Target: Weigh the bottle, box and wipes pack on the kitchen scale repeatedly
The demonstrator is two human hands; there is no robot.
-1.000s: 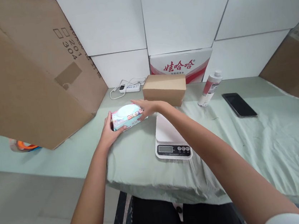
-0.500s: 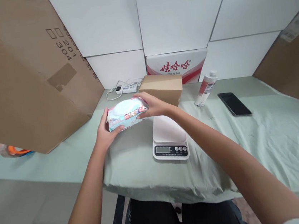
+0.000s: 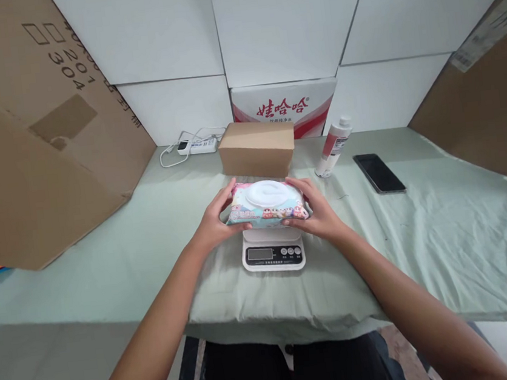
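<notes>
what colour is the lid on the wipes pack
White: an oval flip lid on the wet wipes pack, whose wrapper is pastel pink and blue. Shows best in the head view.

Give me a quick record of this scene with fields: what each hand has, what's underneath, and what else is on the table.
left hand: grips left end of wipes pack
right hand: grips right end of wipes pack
under pack: white kitchen scale, contact unclear
behind pack: brown cardboard box
right of box: tilted white bottle, black phone lying flat
back left: power strip
surface: green cloth
</notes>
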